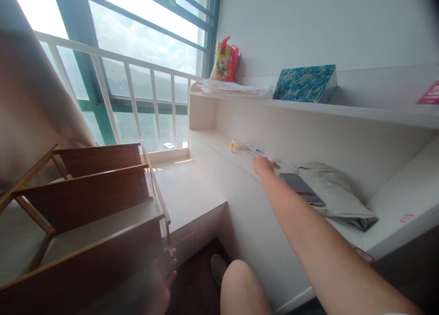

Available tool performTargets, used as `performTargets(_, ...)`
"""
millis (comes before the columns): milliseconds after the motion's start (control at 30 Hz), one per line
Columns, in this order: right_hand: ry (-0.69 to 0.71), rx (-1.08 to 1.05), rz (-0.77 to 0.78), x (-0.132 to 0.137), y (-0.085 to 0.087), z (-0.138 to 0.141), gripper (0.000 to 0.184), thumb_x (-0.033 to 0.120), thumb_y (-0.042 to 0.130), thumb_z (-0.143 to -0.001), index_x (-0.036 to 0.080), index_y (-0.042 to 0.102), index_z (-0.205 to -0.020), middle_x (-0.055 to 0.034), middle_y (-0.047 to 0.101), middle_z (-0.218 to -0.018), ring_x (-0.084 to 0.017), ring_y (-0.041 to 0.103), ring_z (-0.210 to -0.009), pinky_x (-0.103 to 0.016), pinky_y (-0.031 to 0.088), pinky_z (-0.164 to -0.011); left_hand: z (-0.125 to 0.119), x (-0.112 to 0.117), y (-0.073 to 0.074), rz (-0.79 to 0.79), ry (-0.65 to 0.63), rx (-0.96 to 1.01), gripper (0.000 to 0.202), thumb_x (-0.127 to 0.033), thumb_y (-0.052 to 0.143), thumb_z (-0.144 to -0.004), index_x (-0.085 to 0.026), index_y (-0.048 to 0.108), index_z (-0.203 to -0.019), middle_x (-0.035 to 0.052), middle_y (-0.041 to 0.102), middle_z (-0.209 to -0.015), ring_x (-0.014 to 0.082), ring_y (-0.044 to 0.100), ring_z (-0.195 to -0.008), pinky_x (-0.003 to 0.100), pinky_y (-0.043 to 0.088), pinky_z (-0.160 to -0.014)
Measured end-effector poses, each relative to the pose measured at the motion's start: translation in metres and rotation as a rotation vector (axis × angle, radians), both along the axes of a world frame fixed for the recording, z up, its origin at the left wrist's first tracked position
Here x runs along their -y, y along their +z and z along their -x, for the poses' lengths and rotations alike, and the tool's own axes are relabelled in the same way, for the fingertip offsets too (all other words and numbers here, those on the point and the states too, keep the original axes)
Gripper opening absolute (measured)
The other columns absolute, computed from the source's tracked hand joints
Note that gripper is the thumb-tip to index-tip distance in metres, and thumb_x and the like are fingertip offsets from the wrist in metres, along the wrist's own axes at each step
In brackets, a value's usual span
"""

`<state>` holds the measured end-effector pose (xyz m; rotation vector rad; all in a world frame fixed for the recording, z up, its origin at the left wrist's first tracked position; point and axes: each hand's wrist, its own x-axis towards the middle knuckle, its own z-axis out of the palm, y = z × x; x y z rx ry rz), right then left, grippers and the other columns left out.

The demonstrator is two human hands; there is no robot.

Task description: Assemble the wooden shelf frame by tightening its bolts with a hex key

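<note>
My right hand [263, 164] reaches out along the lower white shelf [219, 143]. Its fingers are curled at a small white thing [272, 158] too small to name. Just beyond lie a small yellow-and-white tube [237, 145] and a blue-tipped pen-like item [254, 148]. A dark phone [302, 188] lies on a grey cloth bag [338, 196] beside my forearm. At the bottom, the fingers of my left hand [168, 274] wrap round the near corner of a brown wooden stepped rack [99, 187]. The hand is blurred.
The upper shelf holds a red-and-yellow gift bag [225, 62], a stack of papers [233, 88] and a blue patterned box [305, 83]. A white railing [137, 100] stands before the big window. My knee [240, 283] and a shoe [217, 267] show over the dark floor.
</note>
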<state>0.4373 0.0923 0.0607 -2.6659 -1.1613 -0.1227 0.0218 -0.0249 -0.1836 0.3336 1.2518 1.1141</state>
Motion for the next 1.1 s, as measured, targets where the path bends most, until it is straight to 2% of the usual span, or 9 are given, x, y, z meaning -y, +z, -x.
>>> performTargets(233,-0.008,0.002,-0.041,0.000,-0.005,-0.006,0.035,0.020,0.041,-0.085,0.020,0.065,-0.112,-0.0144,0.065,-0.110,-0.026,0.062,-0.102,-0.038,0.047,-0.085,0.001,-0.004,-0.010,0.038,-0.002,0.009,0.040,-0.042,0.052,-0.073,-0.023,0.060,-0.107,0.0070,0.068,-0.115,0.0172,0.066,-0.079,0.023,0.041,-0.054)
performTargets(400,-0.018,0.012,-0.100,-0.001,-0.006,-0.006,0.034,0.026,0.041,-0.088,0.014,0.065,-0.109,-0.0188,0.065,-0.108,-0.028,0.062,-0.101,-0.040,0.047,-0.084,0.004,-0.008,-0.018,0.042,-0.041,0.042,0.042,-0.047,0.051,-0.074,-0.026,0.058,-0.109,0.0056,0.065,-0.120,0.0170,0.066,-0.081,0.024,0.043,-0.057)
performTargets(567,0.003,0.037,-0.197,0.003,-0.002,0.000,0.034,0.028,0.041,-0.089,0.013,0.064,-0.110,-0.0197,0.066,-0.103,-0.028,0.063,-0.098,-0.040,0.047,-0.083,0.003,-0.005,-0.011,0.054,-0.065,0.062,0.044,-0.046,0.050,-0.075,-0.026,0.058,-0.113,0.0047,0.063,-0.125,0.0124,0.064,-0.076,0.021,0.041,-0.057)
performTargets(667,0.038,0.068,-0.328,0.008,0.004,0.005,0.035,0.028,0.037,-0.090,0.015,0.063,-0.109,-0.0171,0.067,-0.104,-0.026,0.062,-0.099,-0.038,0.046,-0.085,0.002,-0.003,-0.004,0.064,-0.066,0.070,0.047,-0.046,0.053,-0.074,-0.023,0.058,-0.114,0.0073,0.063,-0.124,0.0103,0.061,-0.071,0.020,0.039,-0.056)
performTargets(700,0.093,0.077,-0.509,0.010,0.005,0.009,0.031,0.028,0.042,-0.088,0.013,0.065,-0.102,-0.0164,0.068,-0.098,-0.026,0.062,-0.095,-0.037,0.046,-0.084,0.003,-0.004,-0.002,0.053,-0.077,0.071,0.047,-0.045,0.055,-0.074,-0.023,0.058,-0.114,0.0077,0.063,-0.124,0.0099,0.061,-0.071,0.019,0.040,-0.057)
performTargets(800,0.229,0.077,-0.643,0.022,0.002,0.036,0.029,0.031,0.044,-0.088,0.015,0.062,-0.104,-0.0098,0.068,-0.102,-0.017,0.061,-0.091,-0.029,0.045,-0.086,0.005,-0.003,0.000,0.069,-0.136,0.059,0.044,-0.044,0.059,-0.072,-0.021,0.060,-0.109,0.0068,0.064,-0.123,0.0092,0.060,-0.072,0.018,0.040,-0.056)
performTargets(867,0.424,-0.012,-0.840,0.037,-0.012,0.068,0.031,0.036,0.047,-0.088,0.014,0.063,-0.101,-0.0081,0.069,-0.093,-0.013,0.059,-0.076,-0.025,0.046,-0.073,0.008,-0.001,-0.001,0.067,-0.164,0.042,0.044,-0.043,0.062,-0.070,-0.020,0.060,-0.108,0.0073,0.064,-0.123,0.0093,0.060,-0.073,0.018,0.040,-0.055)
performTargets(933,0.518,-0.160,-0.925,0.055,-0.036,0.107,0.034,0.042,0.050,-0.086,0.014,0.064,-0.099,-0.0068,0.068,-0.087,-0.010,0.054,-0.065,-0.022,0.043,-0.064,0.010,0.001,-0.001,0.044,-0.192,0.022,0.045,-0.042,0.063,-0.069,-0.019,0.060,-0.108,0.0082,0.064,-0.123,0.0098,0.061,-0.076,0.017,0.040,-0.056)
performTargets(1100,0.594,-0.623,-0.740,0.083,-0.122,0.196,0.032,0.046,0.062,-0.077,0.016,0.069,-0.087,-0.0008,0.060,-0.066,-0.009,0.044,-0.056,-0.022,0.037,-0.055,0.018,0.007,-0.003,-0.019,-0.271,-0.025,0.049,-0.043,0.067,-0.066,-0.019,0.062,-0.108,0.0093,0.062,-0.125,0.0104,0.061,-0.080,0.016,0.039,-0.057)
